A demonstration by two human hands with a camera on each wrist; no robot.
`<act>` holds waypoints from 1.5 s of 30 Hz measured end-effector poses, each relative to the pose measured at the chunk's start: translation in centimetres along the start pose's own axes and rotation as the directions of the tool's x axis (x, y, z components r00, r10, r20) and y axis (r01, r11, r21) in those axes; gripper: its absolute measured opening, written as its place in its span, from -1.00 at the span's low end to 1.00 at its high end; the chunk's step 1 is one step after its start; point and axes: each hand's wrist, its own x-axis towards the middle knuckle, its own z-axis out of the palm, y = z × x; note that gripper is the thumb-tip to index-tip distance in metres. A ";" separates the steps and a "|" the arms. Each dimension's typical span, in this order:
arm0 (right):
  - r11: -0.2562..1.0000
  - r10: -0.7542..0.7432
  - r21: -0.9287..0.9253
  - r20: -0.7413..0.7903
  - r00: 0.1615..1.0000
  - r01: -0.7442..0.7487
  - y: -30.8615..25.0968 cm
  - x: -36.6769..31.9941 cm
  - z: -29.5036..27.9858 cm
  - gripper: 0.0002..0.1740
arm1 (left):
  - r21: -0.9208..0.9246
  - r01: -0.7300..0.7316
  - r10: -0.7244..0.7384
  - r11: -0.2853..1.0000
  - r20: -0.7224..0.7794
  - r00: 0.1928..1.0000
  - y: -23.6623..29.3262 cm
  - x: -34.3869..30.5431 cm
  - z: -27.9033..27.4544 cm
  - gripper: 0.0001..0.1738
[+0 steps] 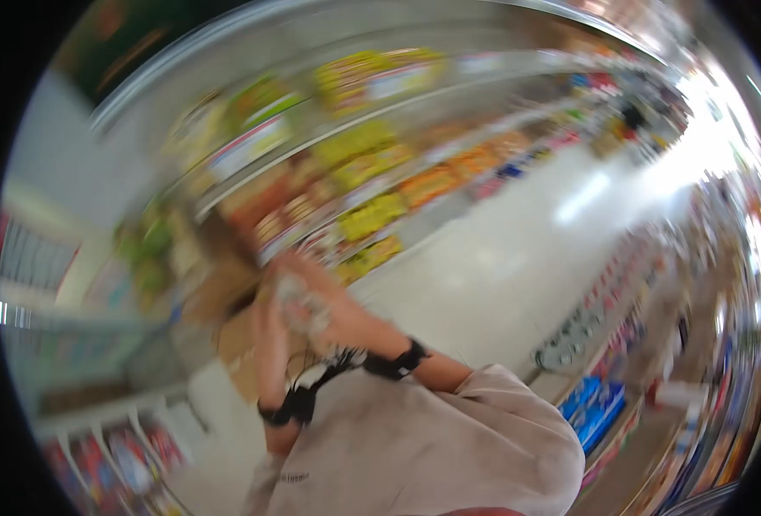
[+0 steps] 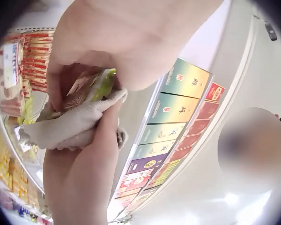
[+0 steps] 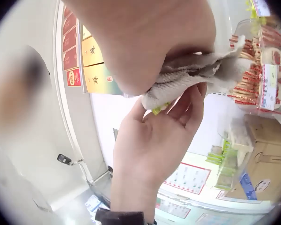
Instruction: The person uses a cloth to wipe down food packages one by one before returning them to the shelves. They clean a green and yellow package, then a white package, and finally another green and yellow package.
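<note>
My two hands meet in front of my chest around a small packet and a greyish-white cloth. In the left wrist view, my left hand (image 2: 112,42) curls its fingers round the packet (image 2: 103,86), which shows a bright green edge and a printed, shiny face. From below, my right hand (image 2: 82,173) grips the cloth (image 2: 68,133), thumb over it, and the cloth lies against the packet. In the right wrist view the cloth (image 3: 178,84) is bunched under my right hand (image 3: 154,42), and my left hand (image 3: 154,140) supports the packet from beneath. Most of the packet is hidden.
Shelves with yellow packs (image 1: 372,215) stretch along the aisle ahead. Clear tubs of red-striped packs (image 3: 274,61) and a brown carton (image 3: 267,159) stand close by. Boxed goods (image 2: 180,108) line an upper shelf. Blue packages (image 1: 595,413) sit low at right, beside the pale floor (image 1: 484,275).
</note>
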 end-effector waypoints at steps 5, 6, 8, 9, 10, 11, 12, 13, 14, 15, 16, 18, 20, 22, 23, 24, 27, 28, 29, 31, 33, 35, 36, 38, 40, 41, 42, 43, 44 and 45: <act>0.809 0.470 0.315 0.162 0.868 -0.497 3.3 3.1 0.4 -0.67 | -0.065 -0.112 0.110 0.992 -0.025 0.994 4.4 -0.7 -2.0 -0.48; 0.833 0.445 0.321 0.095 0.890 -0.451 2.9 3.6 0.5 -0.70 | -0.107 -0.153 0.147 0.982 -0.054 0.988 4.0 -0.9 -2.7 -0.51; 0.858 0.409 0.340 0.002 0.913 -0.385 0.7 4.9 0.8 -0.74 | -0.103 -0.090 0.076 0.991 -0.129 0.989 3.9 -0.6 -4.6 -0.56; 0.866 0.393 0.345 -0.026 0.919 -0.361 -0.4 5.3 1.1 -0.74 | -0.113 -0.053 0.035 0.992 -0.157 0.987 3.5 -0.9 -5.3 -0.59; 0.878 0.371 0.342 -0.042 0.928 -0.335 -1.2 5.4 1.7 -0.74 | -0.232 -0.069 0.030 0.970 -0.165 0.986 3.1 -1.2 -5.7 -0.62; 0.894 0.339 0.335 -0.069 0.938 -0.298 -1.8 5.8 2.3 -0.74 | -0.349 -0.097 0.039 0.932 -0.168 0.985 2.5 -1.0 -6.0 -0.64; 0.906 0.316 0.325 -0.097 0.944 -0.270 -2.2 5.7 2.9 -0.74 | -0.463 -0.113 0.040 0.879 -0.165 0.985 2.0 -1.2 -6.5 -0.66; 0.950 0.263 0.194 -0.081 0.961 -0.244 -2.2 5.6 3.3 -0.76 | -0.430 -0.080 0.015 0.899 -0.153 0.988 1.8 -1.6 -7.6 -0.65; 0.959 0.248 0.165 -0.085 0.965 -0.232 -2.7 5.4 4.2 -0.77 | -0.451 -0.050 -0.019 0.891 -0.146 0.989 1.2 -1.9 -8.5 -0.65; 0.967 0.228 0.137 -0.091 0.969 -0.215 -3.4 5.6 5.0 -0.77 | -0.471 -0.024 -0.048 0.882 -0.139 0.989 0.6 -2.0 -9.3 -0.64; 0.976 0.201 0.106 -0.099 0.975 -0.190 -3.9 5.9 5.8 -0.78 | -0.489 -0.034 -0.040 0.872 -0.141 0.989 0.3 -2.1 -9.9 -0.64; 0.974 0.201 0.125 -0.106 0.974 -0.187 -4.6 5.9 7.0 -0.80 | -0.525 -0.083 0.004 0.847 -0.150 0.989 0.3 -2.4 -11.1 -0.64; 0.958 0.255 0.165 -0.108 0.961 -0.236 -5.1 5.5 7.9 -0.80 | -0.555 -0.111 0.037 0.824 -0.143 0.989 0.2 -2.8 -12.3 -0.64; 0.963 0.246 0.146 -0.143 0.959 -0.225 -5.4 5.0 8.6 -0.80 | -0.578 -0.092 0.034 0.811 -0.110 0.993 -0.2 -3.0 -13.2 -0.64; 0.966 0.242 0.137 -0.165 0.956 -0.221 -5.5 4.7 8.8 -0.80 | -0.584 -0.084 0.025 0.807 -0.108 0.994 -0.5 -3.2 -13.5 -0.64; 0.958 0.269 0.158 -0.188 0.945 -0.241 -5.6 4.3 8.7 -0.79 | -0.590 -0.073 0.014 0.804 -0.104 0.994 -0.7 -3.4 -13.8 -0.65; 0.926 0.343 0.263 -0.282 0.896 -0.272 -6.1 3.5 8.3 -0.78 | -0.570 -0.051 0.003 0.820 -0.085 0.996 -1.4 -3.6 -14.6 -0.66; 0.919 0.364 0.274 -0.319 0.875 -0.282 -5.4 3.2 8.2 -0.77 | -0.555 -0.048 0.000 0.831 -0.088 0.996 -1.5 -3.6 -14.9 -0.66; 0.912 0.383 0.288 -0.352 0.854 -0.291 -3.9 2.7 7.8 -0.75 | -0.542 -0.039 -0.004 0.839 -0.079 0.997 -1.5 -3.6 -15.1 -0.66; 0.856 0.476 0.389 -0.331 0.815 -0.342 -3.9 2.9 7.9 -0.72 | -0.514 -0.023 -0.012 0.857 -0.065 0.998 -1.4 -3.5 -15.4 -0.66; 0.727 0.603 0.542 -0.210 0.769 -0.422 -4.9 2.5 8.4 -0.68 | -0.498 -0.032 0.000 0.866 -0.065 0.998 -1.5 -3.5 -15.2 -0.66; 0.815 0.569 0.171 -0.059 0.820 -0.553 -5.9 1.8 8.4 -0.69 | -0.480 -0.051 0.015 0.876 -0.078 0.997 -1.1 -3.0 -14.5 -0.64; 0.847 0.507 0.153 0.061 0.860 -0.510 -6.1 2.2 8.4 -0.71 | -0.466 -0.061 0.021 0.883 -0.092 0.996 -0.9 -2.8 -14.2 -0.63; 0.899 0.361 0.139 0.300 0.883 -0.415 -6.4 3.1 8.4 -0.76 | -0.450 -0.100 0.048 0.888 -0.125 0.991 -0.7 -2.4 -13.5 -0.62; 0.923 0.319 0.175 0.148 0.936 -0.342 -5.5 3.5 8.0 -0.78 | -0.442 -0.159 0.098 0.883 -0.158 0.983 -1.0 -1.7 -12.7 -0.61; 0.933 0.296 0.193 0.069 0.953 -0.303 -5.1 3.8 7.7 -0.79 | -0.455 -0.171 0.111 0.874 -0.154 0.982 -0.8 -1.5 -12.2 -0.61; 0.926 0.298 0.225 0.060 0.953 -0.304 -5.0 4.2 7.3 -0.79 | -0.467 -0.180 0.124 0.866 -0.149 0.981 -0.5 -1.4 -11.7 -0.62; 0.916 0.305 0.258 0.052 0.951 -0.308 -5.0 4.5 6.8 -0.79 | -0.478 -0.184 0.132 0.859 -0.140 0.981 -0.1 -1.4 -11.2 -0.62; 0.905 0.312 0.290 0.043 0.949 -0.310 -5.2 4.8 6.4 -0.78 | -0.486 -0.208 0.123 0.849 -0.202 0.972 0.5 -1.3 -10.9 -0.63; 0.915 0.284 0.311 -0.043 0.958 -0.257 -6.1 5.0 6.8 -0.78 | -0.494 -0.235 0.115 0.837 -0.261 0.959 1.1 -0.9 -10.5 -0.63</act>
